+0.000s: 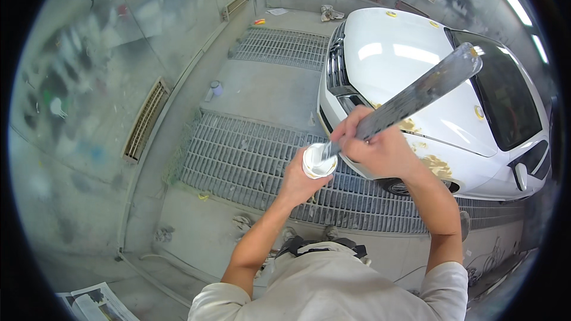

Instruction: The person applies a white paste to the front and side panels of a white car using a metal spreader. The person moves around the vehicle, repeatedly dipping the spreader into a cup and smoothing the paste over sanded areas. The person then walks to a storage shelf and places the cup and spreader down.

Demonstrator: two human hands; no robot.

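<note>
My left hand [297,182] is wrapped round a small white cup [320,167], held upright with its mouth facing up. White, paint-like material shows inside the cup. In my right hand [376,144] is a long, flat grey stir stick [425,92], stained and tilted, its upper end toward the upper right. The stick's lower end reaches into the cup. Beyond my hands stands a white car [392,41], with tan filler-like patches [437,167] on its front fender and around the headlight.
Metal floor gratings [238,151] run beneath my hands and farther back. A small container [216,88] stands on the floor at the left. Paint-smeared walls [77,53] carry vents [146,120]. Crumpled paper [331,13] lies at the back, and newspaper [98,304] at the lower left.
</note>
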